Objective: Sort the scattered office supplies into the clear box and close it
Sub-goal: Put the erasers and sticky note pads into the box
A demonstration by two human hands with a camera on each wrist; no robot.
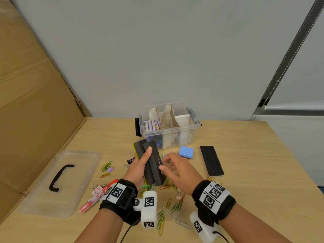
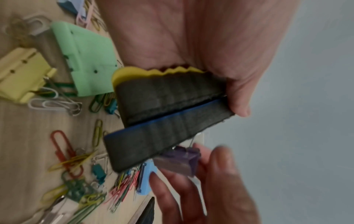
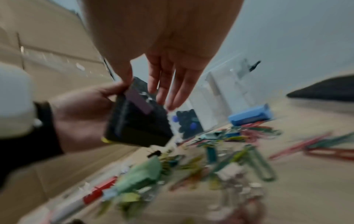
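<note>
My left hand (image 1: pixel 142 163) grips two black felt erasers (image 1: pixel 153 165) stacked side by side above the table; one has a yellow back (image 2: pixel 166 97), the other a blue back (image 2: pixel 153 144). A purple binder clip (image 2: pixel 180 162) clings to the blue-backed eraser's face (image 3: pixel 138 100). My right hand (image 1: pixel 166 161) reaches in from the right with straight fingers (image 3: pixel 162 91), its thumb and fingertips right at the clip. The clear box (image 1: pixel 175 129) stands open behind the hands, with cardboard dividers and markers inside. Its lid (image 1: pixel 61 181) lies flat at the left.
A third eraser (image 1: pixel 211 160) and a blue box (image 1: pixel 186 151) lie right of the hands. Coloured paper clips (image 1: pixel 107 166), binder clips, a red marker (image 1: pixel 98 197) and green (image 2: pixel 86 60) and yellow (image 2: pixel 21 75) pads are scattered below. Cardboard lines the left side.
</note>
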